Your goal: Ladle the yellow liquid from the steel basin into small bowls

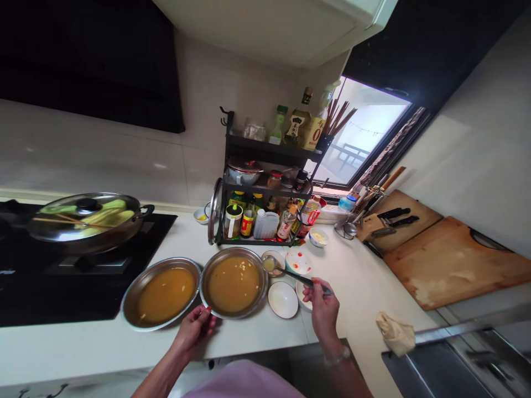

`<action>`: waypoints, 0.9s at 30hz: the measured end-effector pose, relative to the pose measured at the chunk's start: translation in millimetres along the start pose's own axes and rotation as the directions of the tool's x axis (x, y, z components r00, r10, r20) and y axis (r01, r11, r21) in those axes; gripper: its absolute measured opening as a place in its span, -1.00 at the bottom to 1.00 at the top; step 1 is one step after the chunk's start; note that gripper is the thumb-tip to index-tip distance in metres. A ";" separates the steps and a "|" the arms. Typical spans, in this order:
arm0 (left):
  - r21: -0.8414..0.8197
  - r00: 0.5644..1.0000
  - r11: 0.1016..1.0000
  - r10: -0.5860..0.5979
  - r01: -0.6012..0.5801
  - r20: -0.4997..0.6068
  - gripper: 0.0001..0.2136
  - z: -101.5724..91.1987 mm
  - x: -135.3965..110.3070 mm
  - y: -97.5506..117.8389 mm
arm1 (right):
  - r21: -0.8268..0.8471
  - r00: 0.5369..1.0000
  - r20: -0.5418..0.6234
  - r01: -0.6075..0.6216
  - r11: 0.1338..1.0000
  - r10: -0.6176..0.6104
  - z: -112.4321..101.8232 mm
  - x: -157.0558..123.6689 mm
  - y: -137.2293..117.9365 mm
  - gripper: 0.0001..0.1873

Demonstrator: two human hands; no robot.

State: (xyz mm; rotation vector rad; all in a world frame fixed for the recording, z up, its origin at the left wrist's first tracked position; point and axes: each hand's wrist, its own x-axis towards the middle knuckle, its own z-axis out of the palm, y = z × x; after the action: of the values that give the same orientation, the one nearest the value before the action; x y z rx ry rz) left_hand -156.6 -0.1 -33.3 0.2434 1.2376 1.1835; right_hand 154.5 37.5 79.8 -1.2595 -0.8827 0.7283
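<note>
Hob: at far left I see 1 covered pan on the black hob, with pale green food showing through the glass lid.
Basins: I count 2 metal basins of brown liquid, the left basin at the hob's edge and the right basin just beside it.
Left hand: I have the left hand closed on the right basin's near rim; how firmly, I cannot tell.
Rack: 1 dark rack of 3 tiers stands behind, limiting my room on the far side; 3 bottles top it.
Ladle: 1 ladle, pale liquid in its cup, sits over 1 small bowl just right of the right basin.
Bowls: I count 4 more crowding there: 1 red-patterned bowl, 1 white bowl, 1 bowl of pale food, and 1 half-hidden bowl behind my fingers.
Right hand: my right hand is wrapped around the ladle's black handle.
Far right: 2 wooden boards, 1 knife block and 1 cloth.
</note>
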 end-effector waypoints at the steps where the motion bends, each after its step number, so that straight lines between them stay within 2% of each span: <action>1: 0.001 1.000 1.000 -0.002 0.002 0.001 -0.73 0.0 0.2 -0.3 | -0.010 1.000 0.025 0.007 1.000 -0.007 2.1 -4.8 -0.2 -0.59; 6: -0.013 1.000 1.000 -0.005 0.005 0.008 -0.70 0.0 1.0 -1.0 | -0.053 0.973 0.199 0.130 0.990 -0.117 10.5 -28.6 8.0 -0.66; 8: -0.018 1.000 1.000 -0.005 0.005 0.006 -0.70 0.0 1.0 -0.8 | -0.054 0.943 0.277 0.206 0.977 -0.183 9.9 -35.2 13.0 -0.70; 12: -0.016 1.000 1.000 -0.001 0.001 0.013 -0.69 -0.1 0.4 -0.2 | -0.049 0.854 0.428 0.350 0.936 -0.297 0.7 -37.7 19.1 -0.77; 14: -0.017 1.000 1.000 0.001 -0.001 0.018 -0.69 -0.3 0.0 -0.1 | -0.064 0.822 0.445 0.425 0.903 -0.355 -4.9 -32.5 19.4 -0.76; 16: -0.020 1.000 1.000 0.005 -0.005 0.018 -0.69 -0.5 0.0 -0.2 | -0.100 0.810 0.417 0.492 0.865 -0.412 -9.1 -23.2 19.4 -0.75; 19: -0.018 1.000 1.000 0.006 -0.006 0.018 -0.70 -1.0 1.2 -0.8 | -0.194 0.826 0.339 0.530 0.825 -0.451 -12.0 -4.9 23.5 -0.76; 22: -0.011 1.000 1.000 0.006 -0.006 0.017 -0.71 -2.1 3.7 -2.1 | -0.264 0.852 0.287 0.510 0.819 -0.438 -11.6 10.9 35.0 -0.76; 27: -0.010 1.000 1.000 0.005 -0.005 0.020 -0.69 -3.6 6.4 -3.7 | -0.260 0.919 0.242 0.370 0.892 -0.311 -4.1 17.9 58.7 -0.71</action>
State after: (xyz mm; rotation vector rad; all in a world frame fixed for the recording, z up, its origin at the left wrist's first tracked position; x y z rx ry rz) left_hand -158.3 1.9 -41.2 0.2506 1.2139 1.1883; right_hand 167.4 61.1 24.5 -1.2636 -1.3797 0.4458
